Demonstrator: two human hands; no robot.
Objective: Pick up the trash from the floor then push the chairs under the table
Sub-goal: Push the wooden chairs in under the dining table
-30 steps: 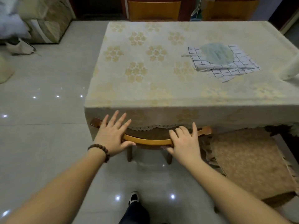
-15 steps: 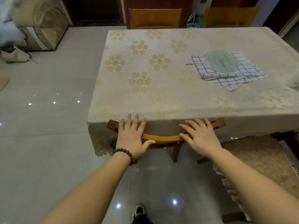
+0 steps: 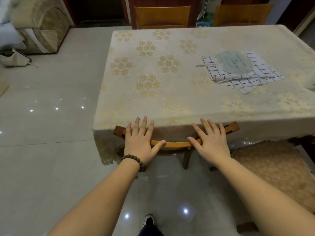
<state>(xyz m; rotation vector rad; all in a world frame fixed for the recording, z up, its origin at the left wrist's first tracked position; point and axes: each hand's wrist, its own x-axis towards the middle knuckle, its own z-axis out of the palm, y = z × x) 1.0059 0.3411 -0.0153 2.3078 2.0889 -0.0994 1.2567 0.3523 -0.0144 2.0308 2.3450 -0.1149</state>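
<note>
L hand (image 3: 140, 143) & R hand (image 3: 210, 143) lie flat, fingers spread, gripping nothing, on curved wooden chair (image 3: 175, 144) top rail. Chair tucked under table (image 3: 170, 86) w/ cream floral-patterned cloth; glossy tiled floor (image 3: 42, 159).

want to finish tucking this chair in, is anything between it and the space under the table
Nothing visible blocks it. The chair is already mostly under the table, its backrest against the hanging tablecloth edge, with the left hand and right hand flat on the top rail. The space beneath is hidden by the cloth.
</note>
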